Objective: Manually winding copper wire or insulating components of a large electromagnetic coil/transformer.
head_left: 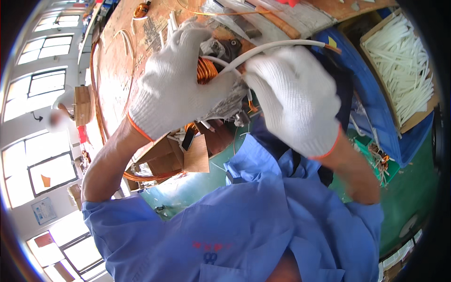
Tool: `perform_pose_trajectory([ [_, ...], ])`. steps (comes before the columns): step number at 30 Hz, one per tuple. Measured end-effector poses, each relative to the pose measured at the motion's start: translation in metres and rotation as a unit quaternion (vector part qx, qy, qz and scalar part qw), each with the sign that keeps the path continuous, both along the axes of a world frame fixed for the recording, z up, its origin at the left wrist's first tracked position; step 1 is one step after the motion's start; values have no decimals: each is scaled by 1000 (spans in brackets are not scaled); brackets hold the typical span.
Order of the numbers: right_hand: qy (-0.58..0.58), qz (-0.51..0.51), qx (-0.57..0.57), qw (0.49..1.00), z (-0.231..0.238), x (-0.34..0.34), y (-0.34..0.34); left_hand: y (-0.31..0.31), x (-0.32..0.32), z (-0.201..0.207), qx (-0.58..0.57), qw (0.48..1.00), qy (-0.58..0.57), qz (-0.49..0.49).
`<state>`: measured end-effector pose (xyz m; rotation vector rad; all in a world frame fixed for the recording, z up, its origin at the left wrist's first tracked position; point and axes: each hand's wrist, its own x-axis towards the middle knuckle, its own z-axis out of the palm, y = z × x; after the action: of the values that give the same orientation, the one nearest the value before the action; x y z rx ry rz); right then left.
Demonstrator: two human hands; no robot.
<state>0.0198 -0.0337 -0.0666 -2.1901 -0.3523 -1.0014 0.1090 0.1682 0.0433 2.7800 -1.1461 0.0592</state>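
My left hand (171, 77), in a white knit glove, is closed around a copper wire coil (206, 70) on a grey metal part. From the coil a white sleeve (277, 43) arcs to the right, with bare copper showing at its far end. My right hand (298, 96), gloved too, is just below that sleeve and close to the coil. Its fingers are curled together and a little blurred; what they grip is hidden. A short sleeved lead with a copper tip hangs between the hands.
A wooden-handled tool (277, 22) lies on the worn bench (115, 58). At right, a carton (397, 70) of white sleeve pieces stands in a blue bin (376, 94). Below it is a green tray (392, 171) with wire scraps. Cardboard boxes (195, 155) sit under the bench edge.
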Motion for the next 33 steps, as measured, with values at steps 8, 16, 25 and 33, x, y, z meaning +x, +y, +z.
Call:
perform_pose_trajectory([
  [8, 336, 90, 282, 894, -27, 24, 16, -4, -7, 4, 0, 997, 34, 67],
  [16, 357, 332, 416, 768, -16, 7, -46, 0, 11, 6, -15, 993, 113, 15],
  [25, 206, 387, 272, 857, 60, 117, -23, -8, 6, 7, -101, 980, 164, 47],
  [33, 257, -131, -118, 950, 23, 165, -129, -5, 7, 6, -98, 986, 127, 32],
])
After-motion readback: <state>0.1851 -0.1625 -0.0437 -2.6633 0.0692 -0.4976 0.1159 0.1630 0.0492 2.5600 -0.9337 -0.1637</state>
